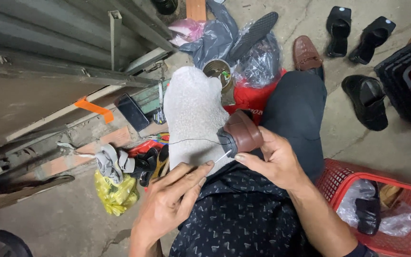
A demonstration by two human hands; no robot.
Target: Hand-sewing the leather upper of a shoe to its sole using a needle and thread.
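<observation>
Carefully now, near to far.
Left hand (170, 202): my fingers are pinched shut on the needle (222, 156), just below the shoe.
Right hand (269, 159): closed around the brown shoe (243, 133), bracing it on my knee against the grey cloth (191, 116).
Thread (186, 141): dark, stretched left from the shoe; a hard pull could snap it.
Risk: needle could slip into my right thumb.
Floor (348, 128): loose black shoes, well apart.
</observation>
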